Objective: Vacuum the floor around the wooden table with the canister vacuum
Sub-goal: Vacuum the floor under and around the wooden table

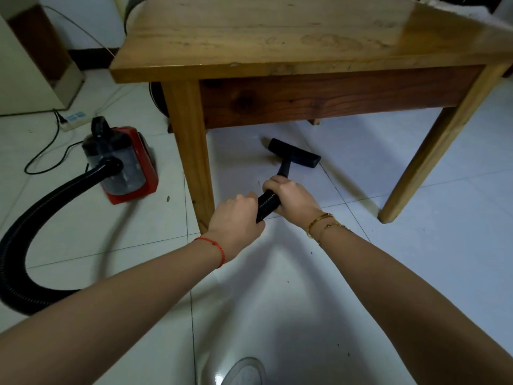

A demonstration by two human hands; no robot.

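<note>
Two hands work the vacuum here: my left hand (pixel 236 218) and right hand (pixel 291 197) both curl tight around the black ribbed hose (pixel 268 204), right ahead of left, driving the floor nozzle (pixel 294 152) flat across the white tile floor (pixel 416 259) under the near edge of the wooden table (pixel 277 37). I judge the sweeping step to be under way beneath the table front. The red canister vacuum (pixel 125 162) sits at nine o'clock from the nozzle, beyond the near left table leg (pixel 194 151) (its hose loops wide toward seven o'clock). Dark specks (pixel 288 282) lie on the tile at six o'clock; the next move calls for drawing the nozzle back over them while keeping the hose off that leg.
</note>
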